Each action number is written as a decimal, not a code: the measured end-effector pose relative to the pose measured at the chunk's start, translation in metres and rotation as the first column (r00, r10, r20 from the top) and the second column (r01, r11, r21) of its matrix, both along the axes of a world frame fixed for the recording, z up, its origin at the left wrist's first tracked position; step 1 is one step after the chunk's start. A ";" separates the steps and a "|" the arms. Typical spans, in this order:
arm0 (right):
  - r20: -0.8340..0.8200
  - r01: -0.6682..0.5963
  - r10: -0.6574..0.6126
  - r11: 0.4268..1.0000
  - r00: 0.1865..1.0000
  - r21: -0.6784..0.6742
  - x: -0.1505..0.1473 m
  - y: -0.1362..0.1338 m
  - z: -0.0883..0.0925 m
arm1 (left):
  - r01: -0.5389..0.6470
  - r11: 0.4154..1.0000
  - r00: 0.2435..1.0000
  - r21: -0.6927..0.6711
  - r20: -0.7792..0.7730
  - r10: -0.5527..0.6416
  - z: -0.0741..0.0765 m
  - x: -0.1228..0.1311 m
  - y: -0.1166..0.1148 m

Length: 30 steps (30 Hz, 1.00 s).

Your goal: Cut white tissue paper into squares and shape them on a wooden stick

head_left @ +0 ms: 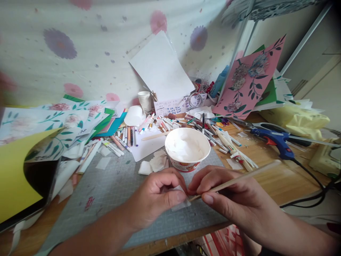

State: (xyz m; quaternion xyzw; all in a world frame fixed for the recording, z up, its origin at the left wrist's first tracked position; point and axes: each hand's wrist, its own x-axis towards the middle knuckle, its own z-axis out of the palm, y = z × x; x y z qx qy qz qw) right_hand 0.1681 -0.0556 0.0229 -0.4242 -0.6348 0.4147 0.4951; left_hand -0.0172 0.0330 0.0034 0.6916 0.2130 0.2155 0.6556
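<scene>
My left hand (162, 195) pinches a small piece of thin white paper (182, 203) between thumb and fingers, low over the grey cutting mat (112, 209). Close beside it, my right hand (226, 192) grips a slender wooden stick (247, 175) whose tip meets the paper; its other end points up to the right. Just behind both hands stands a round paper bowl (188, 145) with white contents inside. Several small off-white paper pieces (157, 163) lie on the mat to the bowl's left.
Many markers (170, 123) are strewn behind the bowl. A blue glue gun (274, 140) with its cord lies at right. Stacked paper cups (144, 101), a blank white sheet (162, 65) and a pink flower picture (252, 81) stand at the back. Flower pictures (71, 122) and a yellow sheet (18, 174) fill the left.
</scene>
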 end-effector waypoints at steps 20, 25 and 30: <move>0.069 0.059 -0.063 0.997 0.996 0.057 -0.001 -0.001 0.001 | -0.074 0.994 0.997 -0.075 -0.040 0.071 -0.001 0.003 -0.001; 0.033 0.056 -0.058 0.997 0.998 0.049 0.000 -0.001 -0.002 | -0.080 0.988 0.997 -0.134 -0.018 0.079 -0.007 0.001 -0.002; -0.029 0.076 -0.075 0.996 0.997 0.044 0.001 0.001 -0.006 | -0.326 0.863 0.944 0.387 0.179 0.277 -0.007 -0.008 -0.003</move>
